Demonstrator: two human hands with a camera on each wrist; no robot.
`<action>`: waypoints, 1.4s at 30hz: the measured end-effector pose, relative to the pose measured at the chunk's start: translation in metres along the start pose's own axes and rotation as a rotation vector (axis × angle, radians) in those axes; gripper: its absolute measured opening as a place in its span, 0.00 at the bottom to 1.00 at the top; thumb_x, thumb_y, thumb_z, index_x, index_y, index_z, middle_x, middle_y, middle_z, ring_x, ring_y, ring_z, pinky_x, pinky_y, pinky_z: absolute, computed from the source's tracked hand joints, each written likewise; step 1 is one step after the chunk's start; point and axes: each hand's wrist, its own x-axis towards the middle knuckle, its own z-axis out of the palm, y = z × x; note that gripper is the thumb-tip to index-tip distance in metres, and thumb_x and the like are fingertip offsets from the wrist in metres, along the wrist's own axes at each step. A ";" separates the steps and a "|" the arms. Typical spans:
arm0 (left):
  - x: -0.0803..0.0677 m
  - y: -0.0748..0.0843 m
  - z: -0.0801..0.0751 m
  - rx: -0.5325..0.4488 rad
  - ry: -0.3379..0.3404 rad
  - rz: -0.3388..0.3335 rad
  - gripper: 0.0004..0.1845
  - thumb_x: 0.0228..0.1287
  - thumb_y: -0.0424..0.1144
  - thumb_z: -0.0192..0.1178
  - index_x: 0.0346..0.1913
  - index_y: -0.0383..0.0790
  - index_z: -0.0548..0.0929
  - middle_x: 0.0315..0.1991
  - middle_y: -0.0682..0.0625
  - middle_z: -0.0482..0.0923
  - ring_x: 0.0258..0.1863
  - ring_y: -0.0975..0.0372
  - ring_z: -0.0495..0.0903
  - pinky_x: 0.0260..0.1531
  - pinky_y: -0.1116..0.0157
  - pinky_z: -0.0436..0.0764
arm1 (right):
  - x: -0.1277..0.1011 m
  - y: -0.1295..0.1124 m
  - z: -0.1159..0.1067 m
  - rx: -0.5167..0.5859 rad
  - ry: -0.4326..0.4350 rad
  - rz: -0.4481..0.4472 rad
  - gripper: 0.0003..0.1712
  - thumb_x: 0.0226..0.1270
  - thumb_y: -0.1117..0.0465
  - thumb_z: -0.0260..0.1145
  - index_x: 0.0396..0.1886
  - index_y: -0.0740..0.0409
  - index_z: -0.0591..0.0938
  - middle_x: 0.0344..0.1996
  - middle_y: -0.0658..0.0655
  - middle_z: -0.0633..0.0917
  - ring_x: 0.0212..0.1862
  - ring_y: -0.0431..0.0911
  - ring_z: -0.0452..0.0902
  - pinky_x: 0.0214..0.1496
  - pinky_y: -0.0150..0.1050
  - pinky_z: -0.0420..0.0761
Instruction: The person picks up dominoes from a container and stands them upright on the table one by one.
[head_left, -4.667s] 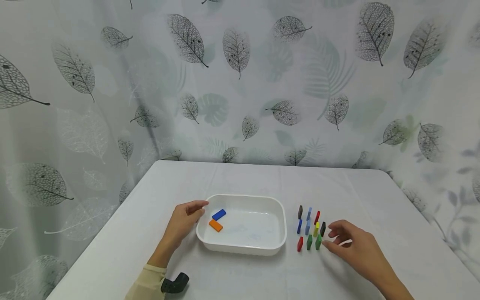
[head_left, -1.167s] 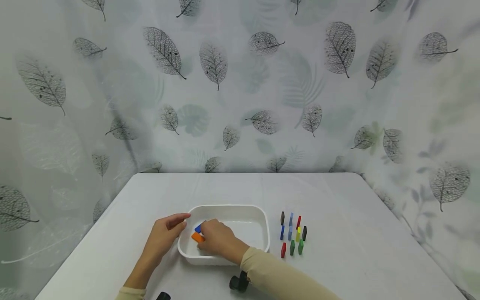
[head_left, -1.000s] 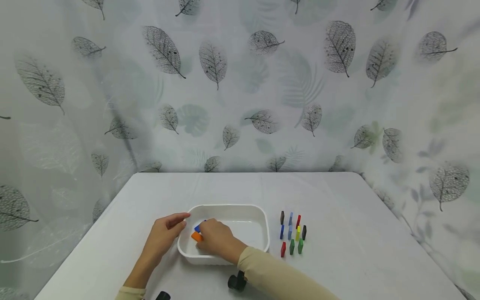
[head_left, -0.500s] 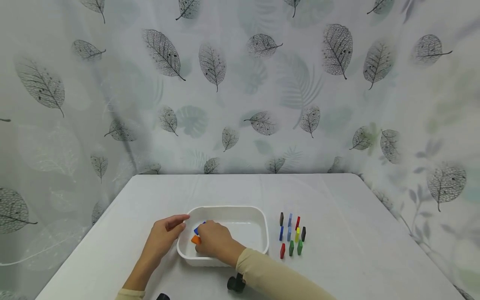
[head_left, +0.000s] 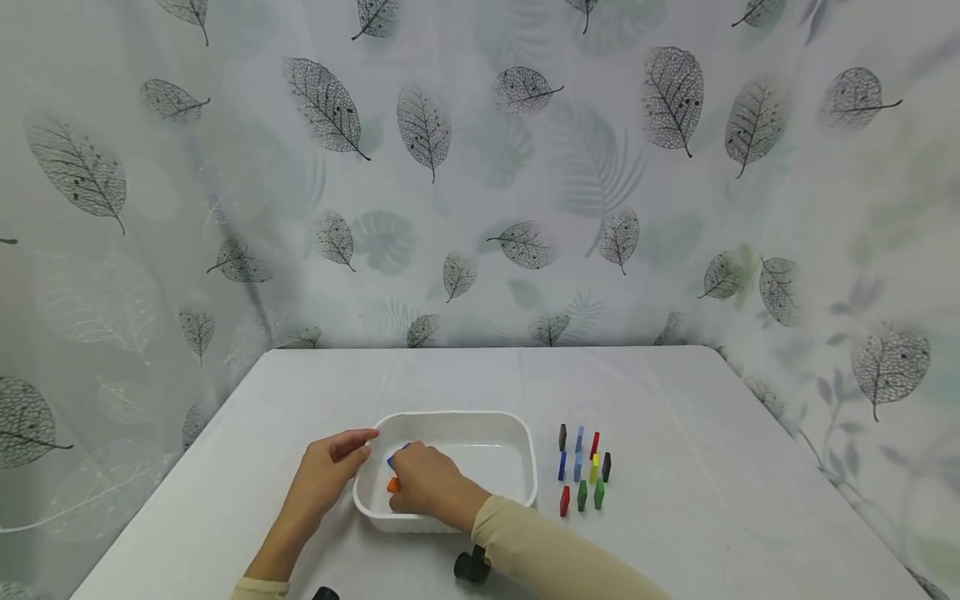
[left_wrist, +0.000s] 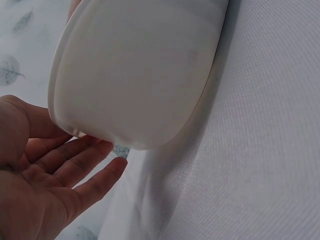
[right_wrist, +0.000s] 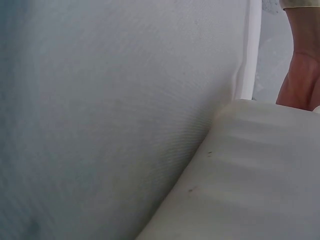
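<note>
The right hand (head_left: 423, 487) reaches into the left end of the white tray (head_left: 457, 417), fingers curled over the orange block (head_left: 393, 485) and blue block (head_left: 392, 459); whether it pinches one I cannot tell. The left hand (head_left: 330, 471) rests relaxed against the tray's left wall. Small coloured blocks (head_left: 583, 468) stand on the tabletop (head_left: 675, 417) right of the tray.

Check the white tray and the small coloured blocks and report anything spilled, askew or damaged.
Nothing stands out. The white plastic tray sits flat and intact on the table; the small coloured blocks stand upright in tidy rows beside it, none toppled. The right hand hides most of the blocks inside.
</note>
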 end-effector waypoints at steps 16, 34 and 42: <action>-0.002 0.002 -0.001 -0.012 0.002 0.009 0.16 0.74 0.32 0.62 0.61 0.37 0.86 0.61 0.42 0.82 0.61 0.52 0.79 0.49 0.73 0.79 | 0.000 0.003 0.001 -0.017 0.025 -0.091 0.16 0.53 0.61 0.77 0.27 0.51 0.74 0.21 0.44 0.71 0.25 0.38 0.66 0.22 0.31 0.67; -0.002 -0.002 -0.001 0.014 -0.002 0.011 0.17 0.75 0.33 0.61 0.62 0.37 0.85 0.63 0.43 0.81 0.65 0.51 0.77 0.60 0.60 0.79 | -0.009 0.001 -0.015 0.021 0.062 -0.033 0.08 0.58 0.61 0.75 0.29 0.51 0.81 0.20 0.45 0.73 0.23 0.39 0.67 0.20 0.32 0.69; -0.003 -0.001 0.000 0.013 0.003 0.001 0.16 0.75 0.33 0.61 0.62 0.37 0.85 0.62 0.42 0.81 0.64 0.49 0.78 0.59 0.61 0.80 | -0.020 0.003 -0.028 0.077 0.117 -0.057 0.08 0.55 0.62 0.73 0.30 0.50 0.81 0.22 0.44 0.73 0.25 0.38 0.67 0.22 0.31 0.70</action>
